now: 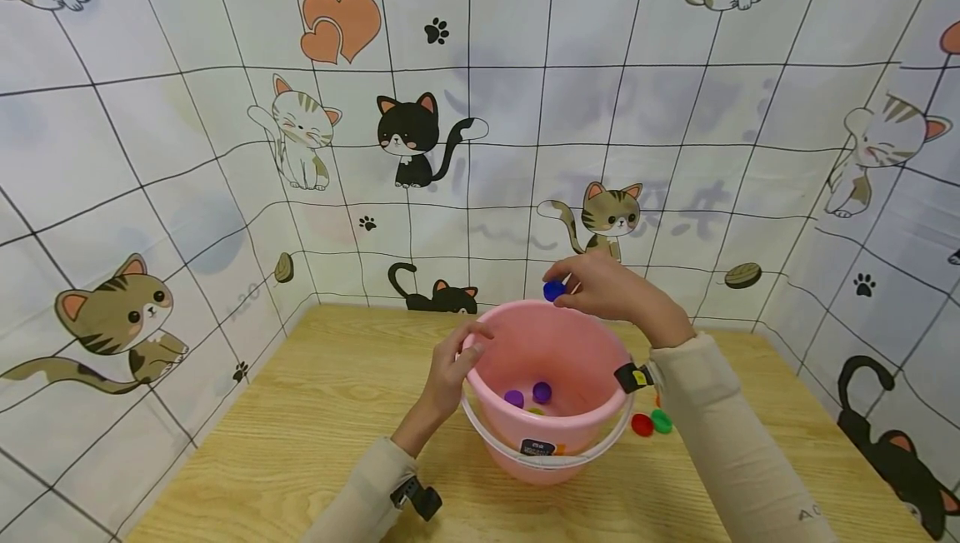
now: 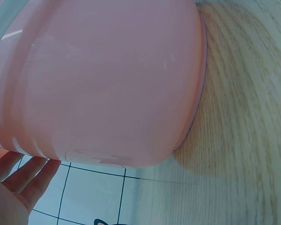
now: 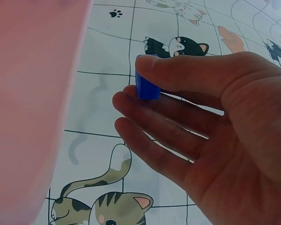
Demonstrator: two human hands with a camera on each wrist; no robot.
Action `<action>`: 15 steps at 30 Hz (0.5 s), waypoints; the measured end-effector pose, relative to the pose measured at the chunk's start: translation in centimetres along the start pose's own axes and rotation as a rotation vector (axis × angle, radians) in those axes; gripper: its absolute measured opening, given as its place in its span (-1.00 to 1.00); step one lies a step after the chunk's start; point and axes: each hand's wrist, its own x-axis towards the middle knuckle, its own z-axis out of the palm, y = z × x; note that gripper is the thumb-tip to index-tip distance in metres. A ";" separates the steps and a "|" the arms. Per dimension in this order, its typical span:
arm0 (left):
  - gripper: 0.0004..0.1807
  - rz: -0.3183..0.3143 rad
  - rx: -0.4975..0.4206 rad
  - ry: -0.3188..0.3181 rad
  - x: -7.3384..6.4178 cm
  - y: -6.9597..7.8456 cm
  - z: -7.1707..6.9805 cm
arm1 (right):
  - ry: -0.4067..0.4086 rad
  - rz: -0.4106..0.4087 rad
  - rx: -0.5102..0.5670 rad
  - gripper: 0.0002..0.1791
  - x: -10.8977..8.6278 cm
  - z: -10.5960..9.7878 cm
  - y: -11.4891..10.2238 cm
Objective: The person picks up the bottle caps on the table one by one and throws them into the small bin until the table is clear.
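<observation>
A pink bucket (image 1: 525, 439) with a white handle (image 1: 551, 461) stands upright on the wooden table. My left hand (image 1: 452, 366) grips its rim on the left; in the left wrist view, the fingers (image 2: 37, 180) lie along the bucket's wall. Above the far rim, my right hand (image 1: 609, 286) pinches a blue bottle cap (image 1: 554, 290) between thumb and fingers. The right wrist view shows that cap (image 3: 148, 86) edge-on. Inside the bucket lie a purple cap (image 1: 513, 398), a dark blue cap (image 1: 542, 392) and a yellow-green piece, mostly hidden by the near rim.
Right of the bucket, a red cap (image 1: 642, 425) and a green cap (image 1: 662, 420) lie on the table (image 1: 360, 410), with a bit of orange behind them partly covered by the right sleeve. Cat-printed sheeting (image 1: 510, 110) encloses the table's back and sides.
</observation>
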 end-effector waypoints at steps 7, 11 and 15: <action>-0.68 0.000 -0.002 0.005 0.0 0.1 -0.1 | -0.005 -0.021 0.017 -0.70 0.1 0.0 -0.1; -0.67 0.001 0.003 0.002 0.0 0.1 -0.1 | -0.009 -0.020 0.014 -0.70 0.1 0.0 -0.2; -0.67 0.014 0.004 0.002 0.1 0.2 0.0 | -0.003 -0.017 0.007 -0.69 0.1 0.0 -0.2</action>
